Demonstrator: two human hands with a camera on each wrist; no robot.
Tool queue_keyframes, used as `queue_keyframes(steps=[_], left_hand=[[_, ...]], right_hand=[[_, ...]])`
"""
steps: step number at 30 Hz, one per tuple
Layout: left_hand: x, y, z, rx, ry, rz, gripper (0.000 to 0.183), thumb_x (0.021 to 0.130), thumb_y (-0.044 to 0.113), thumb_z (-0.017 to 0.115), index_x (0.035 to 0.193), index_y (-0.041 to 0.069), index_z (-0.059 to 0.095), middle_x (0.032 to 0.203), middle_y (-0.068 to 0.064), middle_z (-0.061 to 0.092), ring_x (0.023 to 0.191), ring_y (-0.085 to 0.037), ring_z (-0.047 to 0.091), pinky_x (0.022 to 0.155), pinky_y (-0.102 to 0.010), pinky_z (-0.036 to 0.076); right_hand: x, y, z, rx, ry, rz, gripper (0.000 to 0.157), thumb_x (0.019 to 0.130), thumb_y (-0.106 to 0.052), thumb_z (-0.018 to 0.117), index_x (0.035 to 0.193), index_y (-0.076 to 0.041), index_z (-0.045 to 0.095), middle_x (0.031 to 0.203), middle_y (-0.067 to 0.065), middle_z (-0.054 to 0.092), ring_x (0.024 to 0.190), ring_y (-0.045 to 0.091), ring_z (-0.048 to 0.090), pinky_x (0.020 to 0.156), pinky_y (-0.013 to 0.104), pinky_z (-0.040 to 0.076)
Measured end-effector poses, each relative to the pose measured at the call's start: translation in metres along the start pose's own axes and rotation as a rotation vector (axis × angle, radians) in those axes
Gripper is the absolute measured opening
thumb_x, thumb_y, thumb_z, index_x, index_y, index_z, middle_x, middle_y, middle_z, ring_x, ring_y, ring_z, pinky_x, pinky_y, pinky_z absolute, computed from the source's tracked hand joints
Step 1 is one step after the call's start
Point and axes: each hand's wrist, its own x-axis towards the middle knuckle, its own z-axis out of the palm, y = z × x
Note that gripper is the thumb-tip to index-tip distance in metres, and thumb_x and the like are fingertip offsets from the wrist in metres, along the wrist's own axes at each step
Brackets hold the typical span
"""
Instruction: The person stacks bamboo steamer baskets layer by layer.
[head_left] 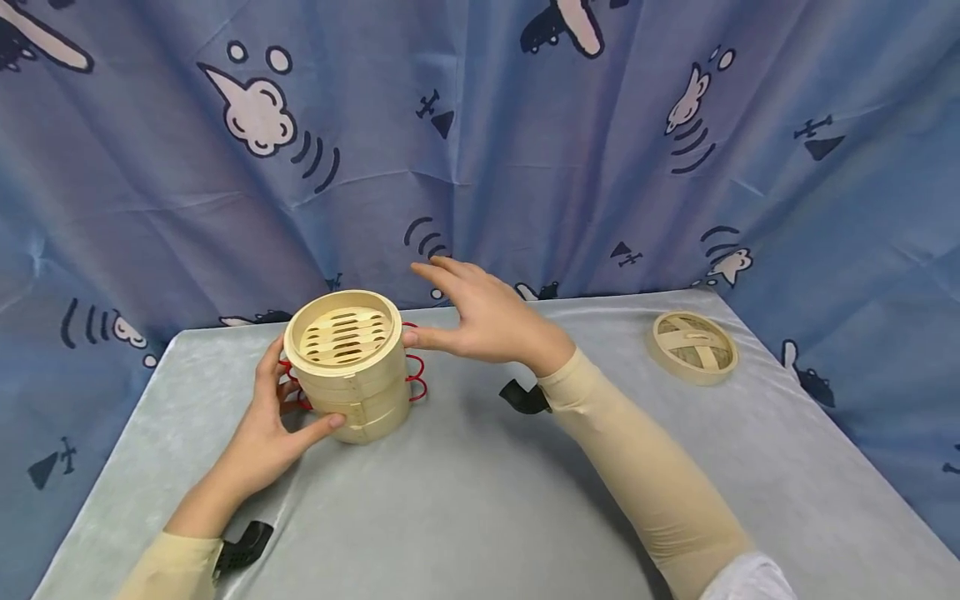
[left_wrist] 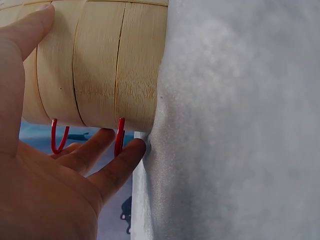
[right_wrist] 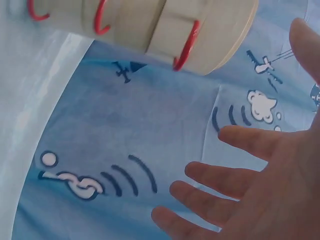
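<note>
Booth: From the left, what did you have?

Me: My left hand [head_left: 258, 450] had the bamboo steamer [head_left: 371, 392]! Thumb across the front wall, fingers round the left side by the red loops [left_wrist: 119, 137]: a proper grasp. The steamer stood on the table [head_left: 465, 500], toward the far edge and nearer the far left corner than the far right.

Booth: And its top?

Me: Uncovered! The slotted base [head_left: 345, 337] showed inside the top rim.

Booth: Moving right?

Me: My right hand [head_left: 491, 317], just beside the steamer, fingers spread, gripping nothing. From the head view the thumb tip met the upper wall; the right-wrist view showed a gap.

Booth: Anything farther over?

Me: The lid [head_left: 693, 346], out on its own near the far right corner, crossed straps facing up, no hand anywhere near it!

Booth: So how far along were you?

Me: The stacking looked done, by my reading, tier sitting on tier, though I couldn't swear to the count. If anything was left, I judged it was the lid: not yet on.
</note>
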Motion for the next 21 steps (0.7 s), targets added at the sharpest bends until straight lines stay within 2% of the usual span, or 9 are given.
queue_keyframes(steps=[6, 12, 21], left_hand=[[0.000, -0.002, -0.002, 0.000, 0.002, 0.007, 0.132, 0.085, -0.004, 0.092, 0.175, 0.034, 0.004, 0.161, -0.010, 0.039, 0.126, -0.010, 0.058, 0.098, -0.023, 0.051], [-0.002, -0.004, -0.003, -0.002, 0.000, -0.003, 0.132, 0.085, -0.005, 0.091, 0.175, 0.034, 0.003, 0.159, -0.010, 0.039, 0.124, -0.010, 0.059, 0.096, -0.023, 0.053], [0.000, -0.004, -0.003, -0.003, -0.013, 0.002, 0.132, 0.086, -0.004, 0.091, 0.175, 0.036, 0.002, 0.155, -0.011, 0.040, 0.125, -0.011, 0.060, 0.097, -0.026, 0.055]], right_hand=[[-0.005, 0.013, 0.001, -0.019, -0.030, 0.048, 0.105, 0.090, -0.090, 0.058, 0.172, -0.027, 0.037, 0.176, 0.008, 0.032, 0.161, 0.031, 0.032, 0.122, 0.063, 0.037], [-0.012, 0.028, 0.005, -0.019, -0.069, 0.087, 0.104, 0.091, -0.088, 0.059, 0.173, -0.028, 0.035, 0.177, 0.014, 0.029, 0.161, 0.037, 0.030, 0.123, 0.067, 0.034], [-0.023, 0.051, -0.004, -0.013, -0.072, 0.150, 0.105, 0.092, -0.086, 0.061, 0.173, -0.025, 0.034, 0.177, 0.017, 0.026, 0.162, 0.041, 0.026, 0.123, 0.070, 0.032]])
